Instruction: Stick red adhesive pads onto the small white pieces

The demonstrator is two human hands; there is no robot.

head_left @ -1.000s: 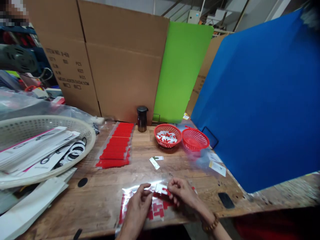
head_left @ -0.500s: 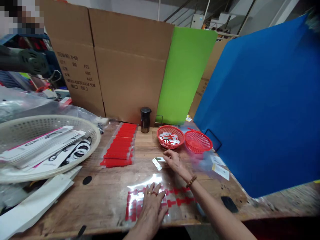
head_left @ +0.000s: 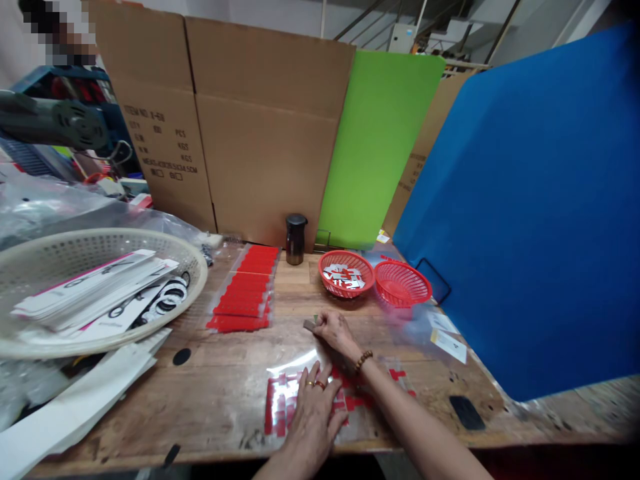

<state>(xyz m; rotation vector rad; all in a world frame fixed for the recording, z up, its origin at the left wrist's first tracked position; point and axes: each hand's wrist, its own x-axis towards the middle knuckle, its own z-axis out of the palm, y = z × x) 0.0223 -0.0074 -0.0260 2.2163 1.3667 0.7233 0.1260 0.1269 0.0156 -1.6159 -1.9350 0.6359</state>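
Note:
Flat and with fingers spread, my left hand (head_left: 316, 410) presses on a clear plastic sheet with red pieces (head_left: 281, 393) near the table's front edge. Beyond it, my right hand (head_left: 337, 331) has its fingertips pinched together on a small card (head_left: 310, 325), which looks tilted and dark on the side I see. A greenish bit shows just behind that card, and the fingers cover the rest. My right forearm crosses above part of the red pieces and hides them.
Ahead stand a red basket (head_left: 323, 275) holding small white-and-red pieces and a second red basket (head_left: 404, 293). A dark bottle (head_left: 295, 241) is at the back. Stacked red strips (head_left: 245, 287) lie left of centre, beside a large white basket (head_left: 197, 293). A blue panel (head_left: 540, 220) bounds the right.
My right hand has moved slightly left and nearer, over the two small cards, and now pinches one. My left hand stays flat on the plastic sheet. The whole view has shifted slightly.

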